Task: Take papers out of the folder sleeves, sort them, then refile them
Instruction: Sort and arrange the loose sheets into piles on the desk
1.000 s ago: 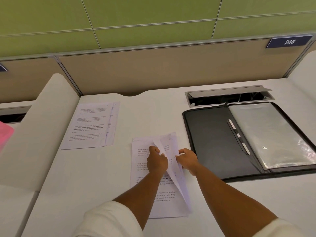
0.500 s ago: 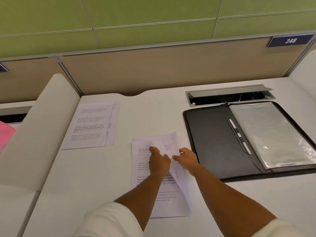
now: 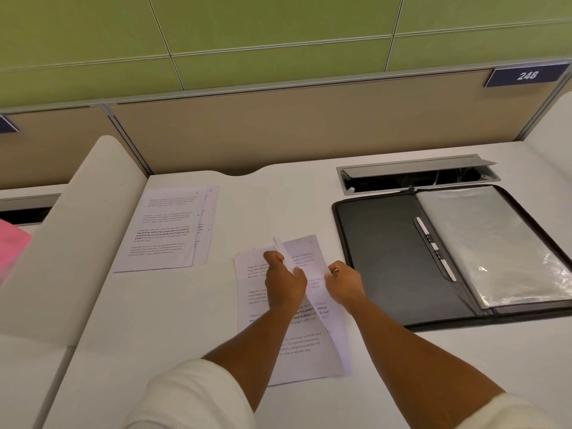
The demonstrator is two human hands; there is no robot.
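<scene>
White sheet [image 3: 305, 264] lifted, pinched in left hand [image 3: 284, 281] grip; right hand [image 3: 345, 281] curled, pinching its edge.

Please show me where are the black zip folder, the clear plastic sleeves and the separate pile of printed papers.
Black zip folder [image 3: 380, 258]: head view, bare inner left cover.
Clear plastic sleeves [image 3: 486, 239]: head view, middle of top sleeve.
Separate pile of printed papers [image 3: 164, 230]: head view, centre of top sheet.
</scene>
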